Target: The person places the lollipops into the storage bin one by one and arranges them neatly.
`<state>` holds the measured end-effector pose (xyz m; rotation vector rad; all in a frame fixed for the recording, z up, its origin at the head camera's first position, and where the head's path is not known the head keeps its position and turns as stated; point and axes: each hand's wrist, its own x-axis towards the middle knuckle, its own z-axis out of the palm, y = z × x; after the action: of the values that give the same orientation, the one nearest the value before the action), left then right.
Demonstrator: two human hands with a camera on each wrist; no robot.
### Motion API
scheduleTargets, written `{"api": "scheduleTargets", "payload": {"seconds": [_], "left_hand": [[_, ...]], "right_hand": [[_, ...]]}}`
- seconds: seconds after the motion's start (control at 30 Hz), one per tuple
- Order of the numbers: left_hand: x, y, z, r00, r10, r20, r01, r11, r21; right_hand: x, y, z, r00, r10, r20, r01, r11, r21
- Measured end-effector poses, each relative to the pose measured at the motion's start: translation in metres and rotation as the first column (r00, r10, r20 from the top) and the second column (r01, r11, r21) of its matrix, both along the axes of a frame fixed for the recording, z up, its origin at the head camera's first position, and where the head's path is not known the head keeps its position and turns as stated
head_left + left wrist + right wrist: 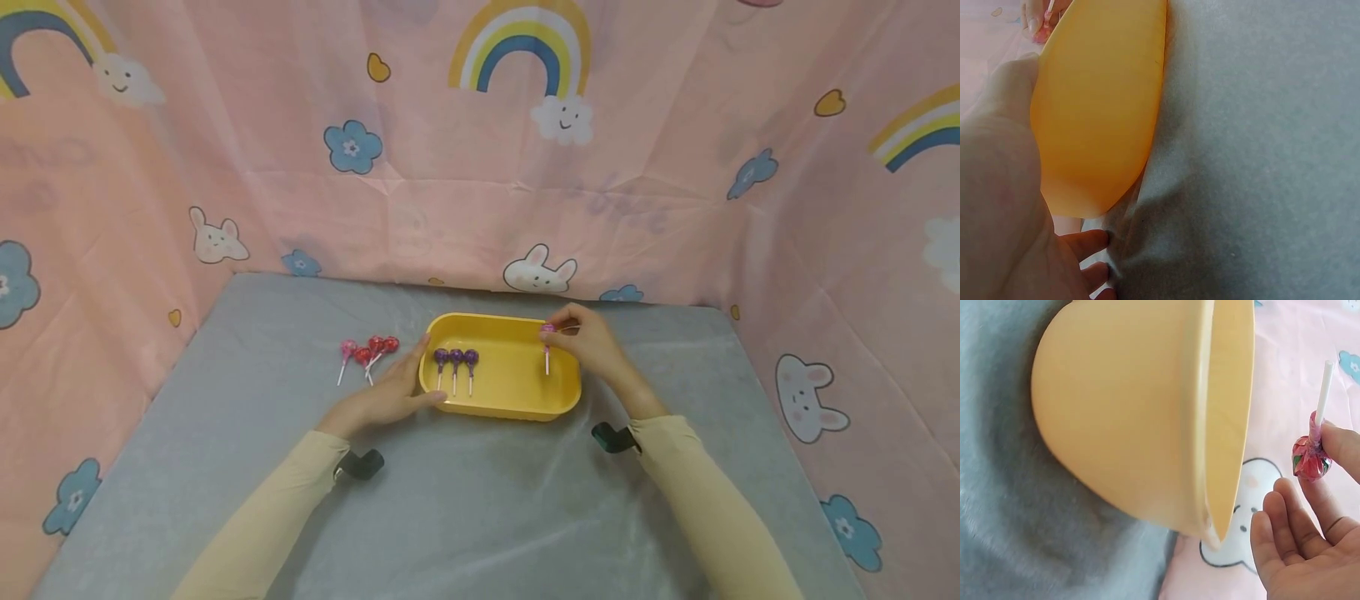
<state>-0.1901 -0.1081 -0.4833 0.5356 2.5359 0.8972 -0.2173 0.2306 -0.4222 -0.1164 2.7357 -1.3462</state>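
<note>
My right hand (597, 348) pinches a pink-wrapped lollipop (1311, 459) by its head, between thumb and forefinger. In the head view this lollipop appears over the right end of a yellow plastic tub (498, 410), its white stick pointing toward me. My left hand (386, 394) rests against the tub's left end, thumb at the near rim and fingers extended along the outer side. Three purple lollipops (456, 357) lie side by side in the tub's left part, sticks toward me. Left of the tub, a pink lollipop (348, 348) and several red lollipops (377, 343) lie in a loose cluster.
A grey cloth (480, 500) covers the table. Pink printed curtains (435, 225) stand behind the table and along both sides. Each wrist wears a dark camera mount, such as the right one (615, 437).
</note>
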Motion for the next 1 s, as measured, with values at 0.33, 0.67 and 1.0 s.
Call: {"api": "scheduleTargets", "payload": {"seconds": [0.33, 0.67, 1.0], "left_hand": [[0.0, 0.001, 0.001, 1.0, -0.006, -0.009, 0.006, 1.0, 0.001], [0.002, 0.0, 0.003, 1.0, -0.013, -0.014, 0.013, 1.0, 0.0], [0.002, 0.0, 0.004, 0.999, -0.025, -0.027, 0.026, 1.0, 0.011]], "right_hand": [[-0.002, -0.015, 0.005, 1.0, 0.006, 0.002, -0.006, 1.0, 0.013], [-0.005, -0.028, 0.009, 0.999, 0.031, 0.005, -0.031, 0.999, 0.026], [-0.009, -0.04, 0.009, 0.998, 0.064, 0.013, -0.064, 0.998, 0.003]]}}
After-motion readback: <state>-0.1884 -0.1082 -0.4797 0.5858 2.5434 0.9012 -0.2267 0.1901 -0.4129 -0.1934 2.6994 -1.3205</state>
